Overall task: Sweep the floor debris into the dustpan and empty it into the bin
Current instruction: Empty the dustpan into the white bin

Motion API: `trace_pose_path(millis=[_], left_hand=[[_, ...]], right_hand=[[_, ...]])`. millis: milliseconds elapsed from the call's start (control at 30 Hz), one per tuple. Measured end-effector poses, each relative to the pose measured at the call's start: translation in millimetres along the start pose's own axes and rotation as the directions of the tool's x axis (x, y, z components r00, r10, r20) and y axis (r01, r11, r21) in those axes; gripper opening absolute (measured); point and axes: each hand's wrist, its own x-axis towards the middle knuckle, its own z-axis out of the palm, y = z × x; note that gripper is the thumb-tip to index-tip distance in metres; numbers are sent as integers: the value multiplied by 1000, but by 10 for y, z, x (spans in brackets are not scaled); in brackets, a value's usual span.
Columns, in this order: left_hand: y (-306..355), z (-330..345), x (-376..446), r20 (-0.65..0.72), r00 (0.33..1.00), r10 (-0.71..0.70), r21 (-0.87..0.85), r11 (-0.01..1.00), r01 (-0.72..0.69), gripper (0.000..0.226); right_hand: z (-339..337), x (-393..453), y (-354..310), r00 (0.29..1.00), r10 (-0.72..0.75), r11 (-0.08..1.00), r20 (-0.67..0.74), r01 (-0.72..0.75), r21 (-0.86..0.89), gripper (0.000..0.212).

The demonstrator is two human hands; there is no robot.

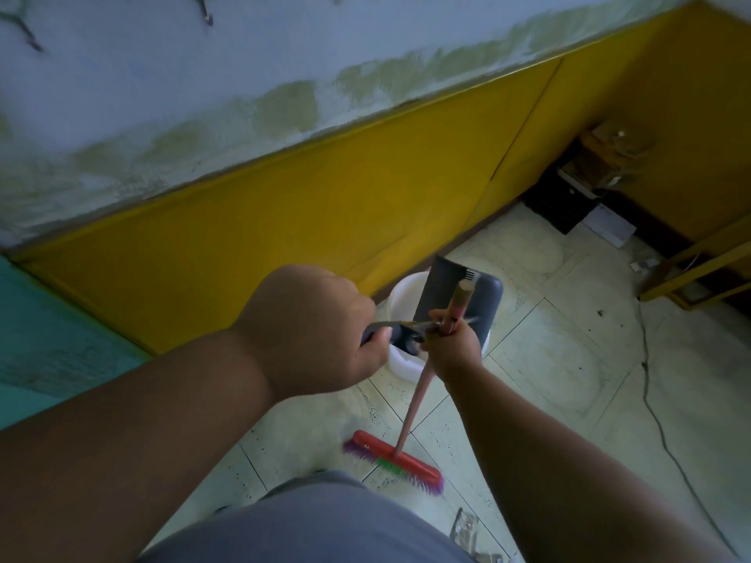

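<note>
**Camera setup: single head view**

One wide-angle camera, worn on the head, looks forward and steeply down. Both forearms enter from the bottom edge, close to the lens; left hand (313,327) and right hand (449,343) sit mid-frame. Tiled floor (569,379) lies farther below, yellow wall panel (284,221) ahead. Horizon tilted. No second view.

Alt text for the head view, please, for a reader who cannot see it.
The left hand holds a grey dustpan tipped over a white bin by a yellow wall panel, while the right hand grips a red broom standing on the tiled floor.
</note>
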Motion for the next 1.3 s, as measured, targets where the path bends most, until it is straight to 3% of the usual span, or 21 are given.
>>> trace_pose_path(millis=[100,267,467,800,933,1100,1300], left_hand=[[63,-37,116,-26,994,103,38,994,-102,38],[177,-30,189,-71,960,272,56,962,-268,43],[206,-44,250,-177,931,319,-1,946,-325,53],[303,-282,359,-241,866,437,45,897,-440,35],[245,-417,308,-263,840,475,30,874,-485,38],[151,-636,61,-283,804,523,-3,838,-546,38],[-23,-871,-439,-298,755,585,-76,773,-629,38]], right_hand=[[-30,-103,11,1000,8,1000,11,-9,2,11],[-40,-238,76,995,49,990,-89,-37,133,20],[-138,-283,88,990,85,972,-117,-57,226,20],[-178,-485,-12,972,108,949,-211,-37,314,25],[-166,-688,-79,955,140,934,-262,-40,354,26],[-52,-1132,-148,919,211,876,-332,-27,482,18],[313,-1743,-107,875,267,881,-403,-53,470,15]])
